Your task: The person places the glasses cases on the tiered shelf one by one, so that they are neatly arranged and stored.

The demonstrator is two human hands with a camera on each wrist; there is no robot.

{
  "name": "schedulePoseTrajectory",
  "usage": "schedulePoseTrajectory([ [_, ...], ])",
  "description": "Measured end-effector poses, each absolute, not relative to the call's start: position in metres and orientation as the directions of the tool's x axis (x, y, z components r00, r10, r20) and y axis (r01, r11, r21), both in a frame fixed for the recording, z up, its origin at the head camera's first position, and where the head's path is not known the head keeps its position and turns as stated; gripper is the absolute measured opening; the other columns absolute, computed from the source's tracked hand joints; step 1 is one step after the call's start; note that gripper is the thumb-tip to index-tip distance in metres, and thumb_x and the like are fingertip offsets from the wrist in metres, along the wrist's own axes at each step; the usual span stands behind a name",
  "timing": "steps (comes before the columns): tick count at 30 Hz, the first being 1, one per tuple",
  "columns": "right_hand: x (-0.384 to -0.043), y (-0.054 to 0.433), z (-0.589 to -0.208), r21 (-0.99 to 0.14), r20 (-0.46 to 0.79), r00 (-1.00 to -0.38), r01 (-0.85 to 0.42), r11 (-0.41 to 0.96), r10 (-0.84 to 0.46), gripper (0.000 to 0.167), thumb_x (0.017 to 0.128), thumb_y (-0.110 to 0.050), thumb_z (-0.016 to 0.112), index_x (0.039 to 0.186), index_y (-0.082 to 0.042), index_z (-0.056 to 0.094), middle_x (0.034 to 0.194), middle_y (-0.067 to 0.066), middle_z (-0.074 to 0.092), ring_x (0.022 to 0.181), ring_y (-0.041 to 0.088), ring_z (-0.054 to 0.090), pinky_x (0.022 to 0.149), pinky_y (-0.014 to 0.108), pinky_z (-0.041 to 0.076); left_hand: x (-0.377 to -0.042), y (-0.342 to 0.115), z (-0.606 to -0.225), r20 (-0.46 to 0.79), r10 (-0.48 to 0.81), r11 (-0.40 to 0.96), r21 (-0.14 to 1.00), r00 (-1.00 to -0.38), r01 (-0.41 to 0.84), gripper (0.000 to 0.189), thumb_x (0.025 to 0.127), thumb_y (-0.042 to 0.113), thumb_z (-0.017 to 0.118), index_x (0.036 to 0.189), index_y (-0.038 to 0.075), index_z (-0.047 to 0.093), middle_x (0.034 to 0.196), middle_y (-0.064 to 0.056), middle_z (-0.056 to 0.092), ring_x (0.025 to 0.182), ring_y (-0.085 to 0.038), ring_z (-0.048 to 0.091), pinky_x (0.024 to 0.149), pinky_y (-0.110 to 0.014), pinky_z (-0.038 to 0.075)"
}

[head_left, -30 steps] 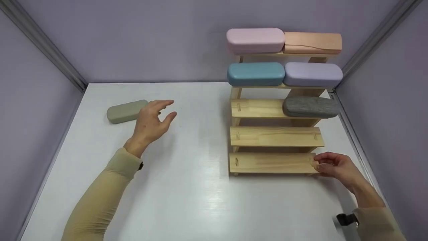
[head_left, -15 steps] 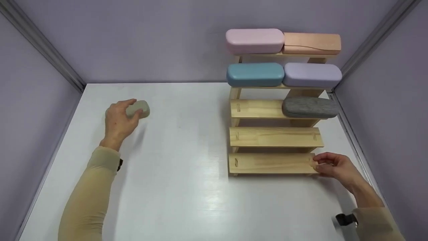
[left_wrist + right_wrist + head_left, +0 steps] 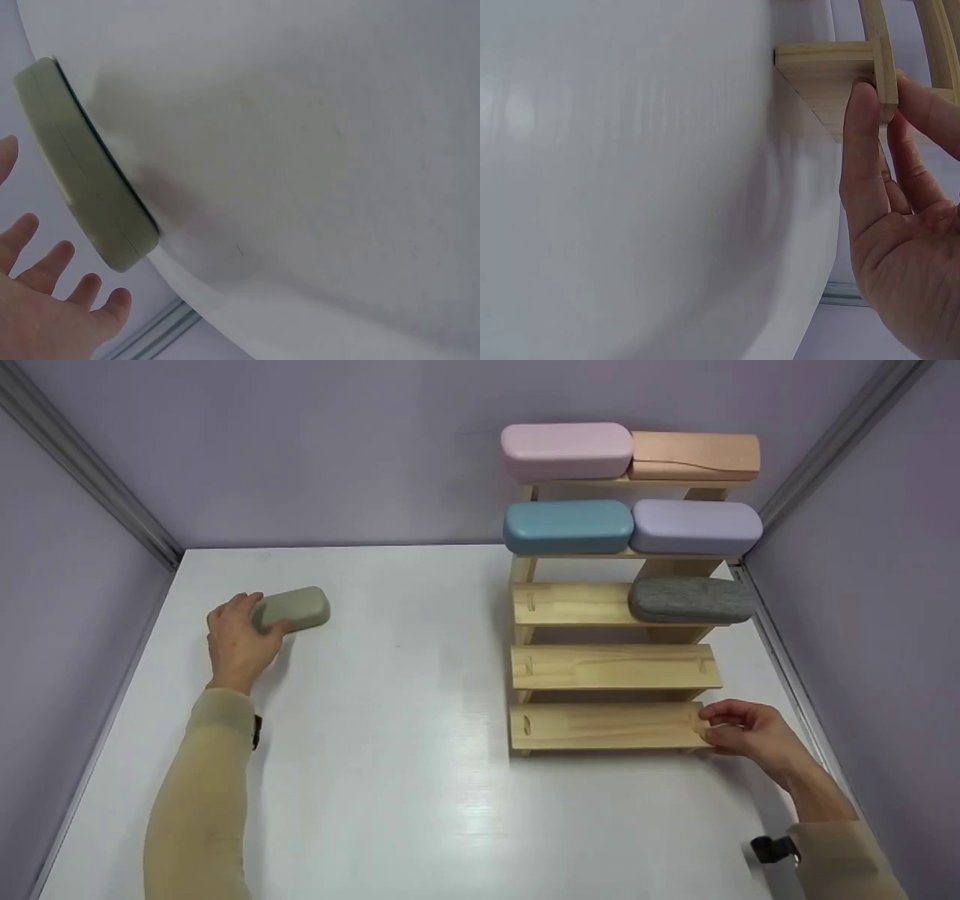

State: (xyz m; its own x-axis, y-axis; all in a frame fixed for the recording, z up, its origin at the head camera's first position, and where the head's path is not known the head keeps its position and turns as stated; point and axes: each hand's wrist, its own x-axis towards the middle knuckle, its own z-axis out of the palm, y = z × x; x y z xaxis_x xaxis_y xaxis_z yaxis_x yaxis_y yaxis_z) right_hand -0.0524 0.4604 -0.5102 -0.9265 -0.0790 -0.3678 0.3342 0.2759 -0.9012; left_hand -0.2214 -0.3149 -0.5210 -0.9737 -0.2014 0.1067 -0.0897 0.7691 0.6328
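A sage-green glasses case (image 3: 294,609) lies on the white table at the left. My left hand (image 3: 241,639) is at its left end, thumb on the near side and fingers on the far side. In the left wrist view, spread, loosely bent fingers (image 3: 46,270) stand apart from the case (image 3: 90,169). My right hand (image 3: 761,739) pinches the right end of the lowest shelf of a stepped wooden rack (image 3: 607,727). The right wrist view has the thumb below and fingers above that shelf board (image 3: 885,71).
On the rack's upper steps sit a pink case (image 3: 568,451), a peach case (image 3: 694,456), a teal case (image 3: 568,526), a lavender case (image 3: 697,526) and a grey case (image 3: 691,600). Purple-grey walls (image 3: 337,450) border the white table (image 3: 390,780).
My left hand has moved left over the green case, from its right end to its left end. The case lies about where it was. My right hand keeps its hold on the rack.
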Motion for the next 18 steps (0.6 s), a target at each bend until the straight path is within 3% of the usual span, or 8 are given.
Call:
schedulePoseTrajectory([
  [11,-0.0539,0.4582,-0.5092,-0.906,-0.361,-0.929,0.331,0.264,-0.075,0.021,0.101,0.003,0.076,0.12,-0.003,0.076,0.105,-0.014,0.08,0.093,0.004,0.078,0.084,0.029,0.07,-0.2269,-0.3194,-0.5265,0.027,-0.19,0.76,0.637,-0.981,-0.13,0.072,0.103,0.027,0.081,0.164,0.002,0.052,0.18,-0.028,0.038,0.17,-0.055,0.025,0.138,-0.072,0.024],
  [18,-0.0535,0.4591,-0.5094,-0.904,-0.362,-0.929,0.328,0.275,-0.083,0.019,0.101,0.002,0.076,0.12,-0.003,0.077,0.105,-0.014,0.08,0.092,0.003,0.078,0.084,0.027,0.069,-0.2312,-0.3213,-0.5249,0.006,-0.165,0.79,0.6,-0.986,-0.128,0.067,0.104,0.025,0.079,0.162,0.001,0.055,0.171,-0.025,0.05,0.164,-0.054,0.029,0.134,-0.073,0.03],
])
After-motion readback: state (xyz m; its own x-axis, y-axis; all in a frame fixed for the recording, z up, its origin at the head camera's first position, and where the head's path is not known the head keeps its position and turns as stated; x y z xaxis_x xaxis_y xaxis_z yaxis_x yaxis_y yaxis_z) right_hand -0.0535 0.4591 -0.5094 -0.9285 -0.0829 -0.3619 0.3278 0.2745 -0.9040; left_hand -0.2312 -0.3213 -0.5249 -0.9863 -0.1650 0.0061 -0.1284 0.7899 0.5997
